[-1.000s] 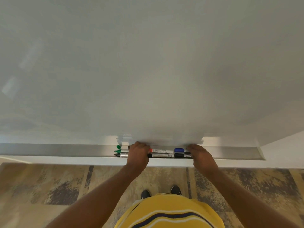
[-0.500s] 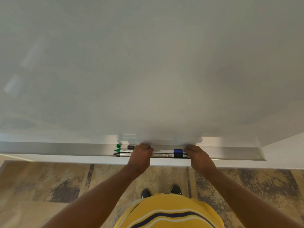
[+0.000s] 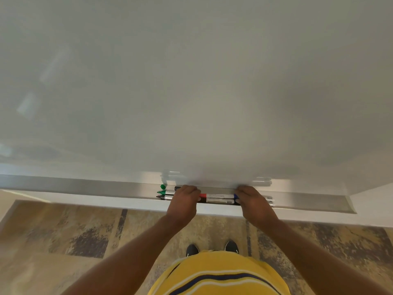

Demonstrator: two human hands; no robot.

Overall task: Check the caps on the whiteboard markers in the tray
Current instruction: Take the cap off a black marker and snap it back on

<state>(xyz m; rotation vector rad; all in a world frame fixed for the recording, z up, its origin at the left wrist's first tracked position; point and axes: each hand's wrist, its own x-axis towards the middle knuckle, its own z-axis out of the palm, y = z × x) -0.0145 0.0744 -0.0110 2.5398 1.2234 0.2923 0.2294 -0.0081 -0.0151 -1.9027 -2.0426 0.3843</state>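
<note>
The metal marker tray (image 3: 85,186) runs under the whiteboard (image 3: 191,81). My left hand (image 3: 184,199) is curled over the left end of a white marker with a red band (image 3: 217,196). A black-trimmed marker (image 3: 219,201) lies just in front of it. My right hand (image 3: 253,201) is curled over a blue cap (image 3: 235,196), which is mostly hidden. Two grey marker ends (image 3: 269,200) stick out to its right. Left of my left hand lie a green-tipped marker (image 3: 164,192), a black-tipped marker (image 3: 163,197), a loose green cap (image 3: 163,186) and a black piece (image 3: 177,187).
The tray ends at the right (image 3: 350,206), where the white wall (image 3: 374,201) begins. Below the tray is patterned brown carpet (image 3: 85,241), with my shoes (image 3: 192,250) near the wall and my yellow striped shirt (image 3: 217,275) at the bottom edge.
My right hand has slid left over the blue cap, which showed fully before. The red band, hidden half a second ago, shows again beside my left hand.
</note>
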